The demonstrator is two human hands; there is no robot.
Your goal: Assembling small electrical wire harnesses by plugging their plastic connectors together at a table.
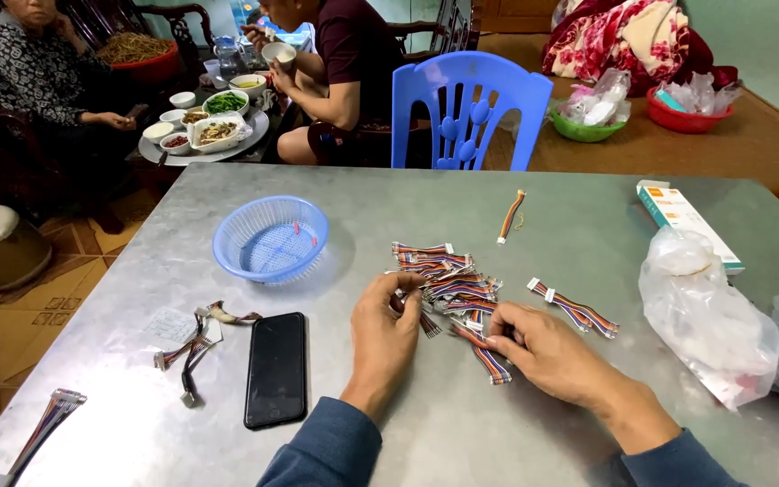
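- Grey metal table (516,424) carries a loose pile of rainbow ribbon cables (448,280) at centre frame.
- Left hand (385,329) and right hand (547,347) each pinch a cable end; tugging could tangle the pile or scatter cables toward the phone (276,368).

**Home living room in use as a workbench**

You sit at a metal table (516,424) in a home. At eleven o'clock, two people eat from a tray of dishes (205,126); carved wooden chairs (178,18), folded blankets (628,36) at one o'clock.
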